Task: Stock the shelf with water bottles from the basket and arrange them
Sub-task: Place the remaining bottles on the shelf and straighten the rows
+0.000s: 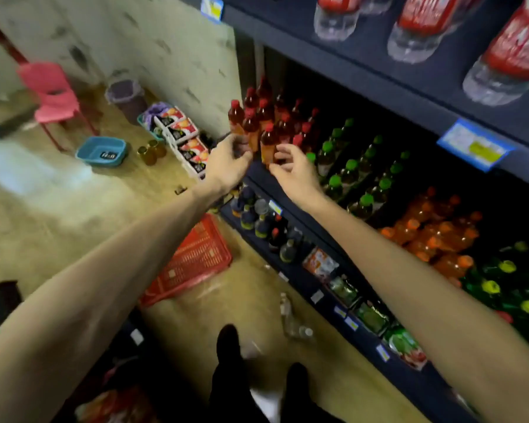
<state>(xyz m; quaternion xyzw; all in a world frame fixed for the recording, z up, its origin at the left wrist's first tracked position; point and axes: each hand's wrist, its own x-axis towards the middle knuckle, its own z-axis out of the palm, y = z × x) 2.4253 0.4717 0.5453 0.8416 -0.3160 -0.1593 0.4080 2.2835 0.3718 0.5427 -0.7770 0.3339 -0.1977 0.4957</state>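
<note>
The dark shelf unit [379,87] runs from 12 o'clock down to 4 o'clock. Its top tier carries the water bottles [422,29] with red labels; they stand in a spaced row at 1 o'clock, probably so each label faces the aisle. The middle tier groups drinks by cap colour: red-capped bottles [264,123] at the far end near centre, then green-capped bottles [351,166], then orange bottles [434,233] at 3 o'clock. Such grouping suggests facing-up by product.

The red basket [193,261] lies on the floor at 7 o'clock of centre, below the left forearm. It is apparently empty, which suggests unloading is largely complete. One clear bottle [290,319] lies on its side on the floor at 6 o'clock, apart from the basket.

Both arms extend forward, converging on the front of the red-capped group. The left hand [226,166] is loosely curled, fingertips at or just beside the front bottle; blur prevents confirming contact, and nothing is clearly held. The right hand [293,169] is relaxed, fingers spread, released, just beside the same bottle. The pose indicates straightening, not carrying.
</note>
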